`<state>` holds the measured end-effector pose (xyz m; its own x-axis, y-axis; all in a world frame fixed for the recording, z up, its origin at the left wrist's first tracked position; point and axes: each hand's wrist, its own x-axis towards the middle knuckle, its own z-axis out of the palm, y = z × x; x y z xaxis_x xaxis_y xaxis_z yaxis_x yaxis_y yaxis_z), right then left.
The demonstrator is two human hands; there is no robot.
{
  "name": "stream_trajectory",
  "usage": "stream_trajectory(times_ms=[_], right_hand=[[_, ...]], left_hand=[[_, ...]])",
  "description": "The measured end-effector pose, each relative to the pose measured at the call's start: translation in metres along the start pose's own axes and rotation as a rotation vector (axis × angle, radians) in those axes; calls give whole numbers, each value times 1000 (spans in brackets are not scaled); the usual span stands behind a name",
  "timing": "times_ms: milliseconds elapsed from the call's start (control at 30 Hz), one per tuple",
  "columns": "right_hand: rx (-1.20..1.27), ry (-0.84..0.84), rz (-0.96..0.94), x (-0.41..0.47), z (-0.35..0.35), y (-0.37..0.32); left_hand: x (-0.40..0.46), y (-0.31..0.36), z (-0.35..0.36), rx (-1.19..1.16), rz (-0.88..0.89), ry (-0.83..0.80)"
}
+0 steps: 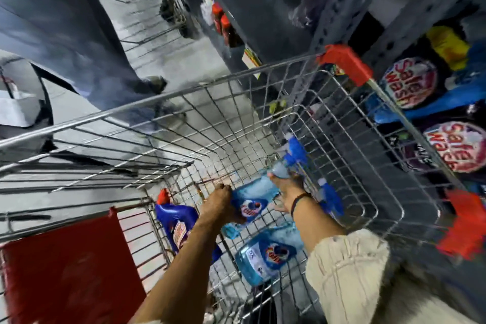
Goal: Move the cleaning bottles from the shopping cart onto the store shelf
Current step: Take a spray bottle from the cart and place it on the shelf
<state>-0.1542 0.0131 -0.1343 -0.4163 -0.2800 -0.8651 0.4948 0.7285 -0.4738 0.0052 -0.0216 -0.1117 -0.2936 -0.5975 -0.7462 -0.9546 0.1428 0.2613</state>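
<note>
**Both hands down in the cart, on a spray bottle**

From where I stand, the wire shopping cart [263, 123] is pulled up just beside the grey store shelf [394, 16], and the person is leaning over it with both arms inside the basket. The left hand [219, 205] is closed around the body of a light-blue spray bottle [249, 200], near its round label. The right hand [286, 184] grips the same bottle up at the neck, just below the blue trigger head [294, 152]; a dark band sits on that wrist.

A second light-blue bottle [265, 255] lies on its side on the cart floor, nearer the person. A darker blue bottle with a red cap [176, 221] leans in the left corner. Another blue trigger [331, 197] shows to the right of the forearm. On the shelf, dark packs with round pink labels [410, 81] are stacked.
</note>
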Motion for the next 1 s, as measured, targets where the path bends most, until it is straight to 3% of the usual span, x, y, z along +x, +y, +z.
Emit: stream_trajectory(times_ms=[200, 333, 433, 567, 767, 1000], right_hand=[[141, -159, -98, -47, -16, -18], [247, -190, -269, -126, -50, -51], [291, -170, -460, -206, -102, -80], [346, -177, -666, -305, -183, -107], [331, 71, -907, -403, -340, -88], [431, 435, -1088, -469, -529, -16]], left_hand=[[-38, 11, -25, -98, 35, -76], [-93, 35, -58, -216, 167, -187], [-143, 69, -86, -164, 298, -96], [-222, 146, -108, -267, 503, 22], [-328, 290, -67, -259, 867, -6], [-409, 464, 46, -203, 1162, -44]])
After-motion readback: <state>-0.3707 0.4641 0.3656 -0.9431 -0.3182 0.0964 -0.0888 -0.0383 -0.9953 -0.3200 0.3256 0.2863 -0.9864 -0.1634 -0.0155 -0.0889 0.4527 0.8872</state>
